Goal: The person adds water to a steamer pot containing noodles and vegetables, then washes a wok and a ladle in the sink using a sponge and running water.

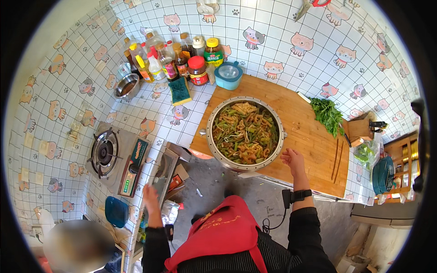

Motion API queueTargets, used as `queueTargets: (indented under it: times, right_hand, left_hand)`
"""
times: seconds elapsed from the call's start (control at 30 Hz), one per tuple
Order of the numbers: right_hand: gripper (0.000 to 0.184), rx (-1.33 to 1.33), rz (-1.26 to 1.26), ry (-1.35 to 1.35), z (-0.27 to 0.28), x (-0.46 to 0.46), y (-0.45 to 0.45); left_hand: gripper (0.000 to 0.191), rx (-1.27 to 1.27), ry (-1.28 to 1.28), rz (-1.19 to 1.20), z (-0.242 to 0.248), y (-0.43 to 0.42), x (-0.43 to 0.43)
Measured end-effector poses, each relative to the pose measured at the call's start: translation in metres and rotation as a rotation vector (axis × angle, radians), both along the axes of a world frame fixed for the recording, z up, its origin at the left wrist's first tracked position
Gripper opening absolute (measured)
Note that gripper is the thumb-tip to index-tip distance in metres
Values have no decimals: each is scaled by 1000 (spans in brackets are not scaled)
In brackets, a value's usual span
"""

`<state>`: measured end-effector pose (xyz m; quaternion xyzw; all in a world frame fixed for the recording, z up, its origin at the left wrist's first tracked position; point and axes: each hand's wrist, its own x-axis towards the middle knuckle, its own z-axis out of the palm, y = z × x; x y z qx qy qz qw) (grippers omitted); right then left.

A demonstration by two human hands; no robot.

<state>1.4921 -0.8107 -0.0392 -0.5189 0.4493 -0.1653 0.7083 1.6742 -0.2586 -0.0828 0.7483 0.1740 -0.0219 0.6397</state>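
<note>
A round steel pot [245,133] with a holed rim stands near the left end of a wooden cutting board [300,136]. It is full of noodles mixed with chopped green vegetables and brownish pieces. Just right of the pot's lower side, my right hand [293,159] hovers with fingers loosely bent, holding nothing. Over the counter's edge on the left, beside the gas stove [117,158], my left hand [150,198] is slightly blurred and appears empty. Two chopsticks [337,160] lie at the board's right end, below leafy greens [326,114].
Sauce bottles [167,63] crowd the back left corner, near a sponge [180,91], a steel bowl [127,86] and a lidded blue container [228,75]. A knife block [358,129] stands at right. Scissors [307,8] hang on the wall. A cable hangs by my right wrist.
</note>
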Motion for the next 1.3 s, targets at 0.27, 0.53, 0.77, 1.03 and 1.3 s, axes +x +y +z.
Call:
queueTargets:
  times: [0.27,0.53,0.77,1.03,1.3]
  right_hand:
    - [33,75,-1,53,-1,30,-29]
    - [30,-302,12,121,-15,4,-55]
    - [35,-127,-129,46,-38,-24,-64]
    - [27,-427,-195,-31,37,5,-18]
    - [21,-461,150,-271,117,77,75]
  left_hand:
    - [37,-260,322,-353,28,-182,67]
    - [39,157,78,-352,-1,-229,107]
    - [51,-249,-33,824,-24,-29,8]
    - [65,880,-440,232,-48,217,-74]
    - [36,-596,105,731,-22,227,-47]
